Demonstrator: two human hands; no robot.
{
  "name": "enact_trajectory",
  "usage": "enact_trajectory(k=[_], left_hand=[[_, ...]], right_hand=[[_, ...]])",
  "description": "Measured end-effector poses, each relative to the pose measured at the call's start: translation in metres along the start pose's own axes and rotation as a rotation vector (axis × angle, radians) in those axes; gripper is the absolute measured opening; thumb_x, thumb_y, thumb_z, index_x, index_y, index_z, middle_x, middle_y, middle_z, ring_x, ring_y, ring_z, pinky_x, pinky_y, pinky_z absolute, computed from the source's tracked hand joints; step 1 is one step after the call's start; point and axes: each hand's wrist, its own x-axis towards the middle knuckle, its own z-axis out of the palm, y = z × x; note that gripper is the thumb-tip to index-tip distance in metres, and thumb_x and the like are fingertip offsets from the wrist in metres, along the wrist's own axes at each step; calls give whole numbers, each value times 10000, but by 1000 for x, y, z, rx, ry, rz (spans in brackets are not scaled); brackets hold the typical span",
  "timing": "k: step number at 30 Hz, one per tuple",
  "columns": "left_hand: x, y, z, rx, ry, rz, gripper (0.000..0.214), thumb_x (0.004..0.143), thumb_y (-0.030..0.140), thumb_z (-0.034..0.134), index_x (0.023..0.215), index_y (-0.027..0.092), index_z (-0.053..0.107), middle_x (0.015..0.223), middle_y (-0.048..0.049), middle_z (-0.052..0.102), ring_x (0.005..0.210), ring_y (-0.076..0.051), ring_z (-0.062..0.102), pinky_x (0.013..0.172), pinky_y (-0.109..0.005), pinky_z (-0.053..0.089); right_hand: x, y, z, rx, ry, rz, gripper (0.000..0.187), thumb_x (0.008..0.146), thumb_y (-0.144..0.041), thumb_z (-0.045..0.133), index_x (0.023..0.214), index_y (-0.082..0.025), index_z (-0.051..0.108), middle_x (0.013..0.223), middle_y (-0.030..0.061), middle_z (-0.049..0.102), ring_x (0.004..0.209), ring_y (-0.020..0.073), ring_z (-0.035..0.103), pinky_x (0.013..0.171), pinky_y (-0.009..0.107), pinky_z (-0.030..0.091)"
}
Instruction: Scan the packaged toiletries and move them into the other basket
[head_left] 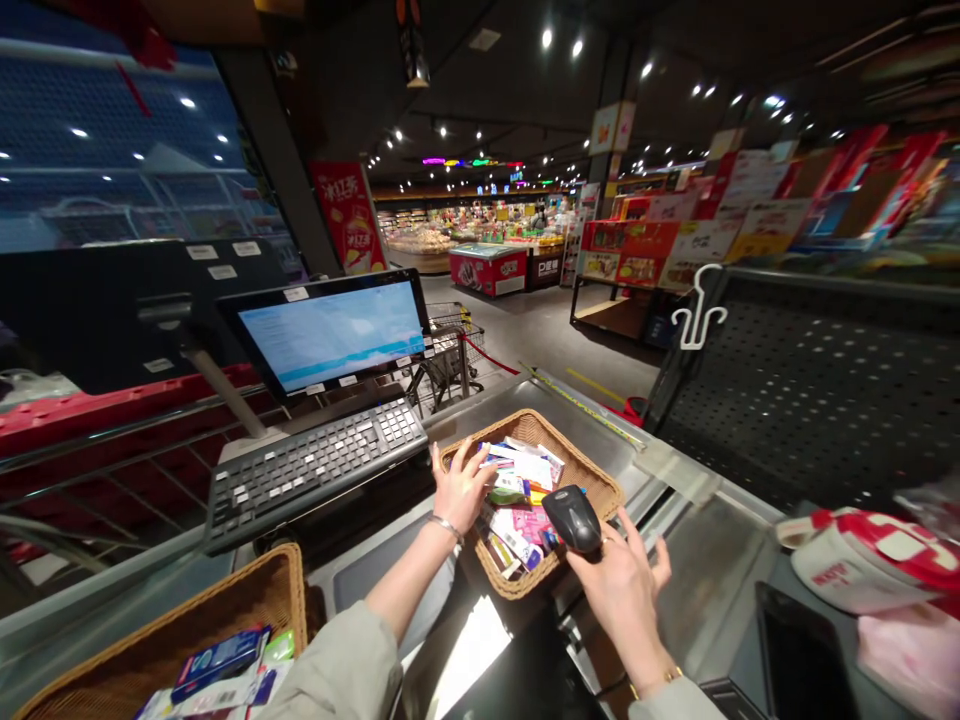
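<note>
Beyond a grey checkout counter [690, 545], on the far side, a dim supermarket [420, 235] under small spotlights, with a red chest freezer [487, 270] standing on the open floor and a tall red banner [349, 215] farther left. Parked near the far end of the counter, left of centre, a metal shopping cart [450, 350].

At the middle of the counter, a wicker basket [525, 585], set askew and filled with small packets [517, 468] in white, green, blue and pink, all heaped loosely. Over its left rim, the left hand [459, 492], open, with fingers spread and slightly bent toward the packets; seen holding nothing, but cannot tell whether touching any.

At the near right of the basket, the right hand [621, 578], fingers well spread, with thumb and forefinger against the near end of a black scanner [571, 517]. Cannot tell whether gripped there or merely touched. Above the packets, toward the right side of the basket, the scanner's rounded head, pointing far and left.

To the left, a lit monitor [334, 335], with a black keyboard [319, 465] just below. At the near left, a second wicker basket [295, 590], with a dark blue pack [221, 662] lying among other packets. On the right, a perforated panel [810, 390], and nearer, a dark phone [806, 655] beside a red-and-white bag [862, 560].
</note>
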Motion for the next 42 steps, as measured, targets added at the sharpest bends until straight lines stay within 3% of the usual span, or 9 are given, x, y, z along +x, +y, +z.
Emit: enact_trajectory(k=[4, 14, 25, 33, 42], left_hand=[[2, 1, -3, -3, 10, -35, 366, 890, 301, 556, 1254, 340, 566, 1436, -32, 520, 1418, -297, 326, 1112, -708, -116], [-19, -17, -33, 67, 31, -152, 385, 914, 412, 498, 1272, 296, 581, 1449, -63, 501, 1403, -312, 349, 1138, -689, -66], [-72, -48, -70, 163, 69, -326, 374, 891, 377, 546, 1255, 302, 588, 1436, -61, 516, 1390, -305, 374, 1145, -682, -42], [-115, -68, -96, 221, 84, -433, 360, 892, 377, 542, 1240, 305, 599, 1426, -63, 526, 1381, -312, 387, 1142, -689, -21], [-158, -79, -118, 266, 121, -533, 350, 883, 354, 556, 1225, 299, 607, 1411, -71, 542, 1369, -303, 408, 1141, -686, -5]], right_hand=[[2, 0, -1, 11, -15, 34, 276, 787, -473, 544, 800, -269, 730, 1047, 35, 734, 1261, 315, 476, 1099, 580, 78], [6, -25, 10, 58, -38, -27, 303, 783, -502, 538, 816, -272, 732, 1049, 33, 733, 1258, 315, 468, 1093, 582, 88], [-1, -71, 30, 137, -119, -141, 305, 756, -475, 552, 868, -252, 727, 1062, 53, 727, 1250, 320, 464, 1088, 565, 83], [-9, -104, 31, 171, -153, -274, 280, 762, -428, 579, 941, -264, 716, 1098, 28, 718, 1263, 314, 468, 1095, 562, 102], [-20, -138, 30, 217, -216, -339, 226, 771, -392, 552, 876, -273, 714, 1109, 32, 712, 1249, 321, 472, 1083, 585, 109]])
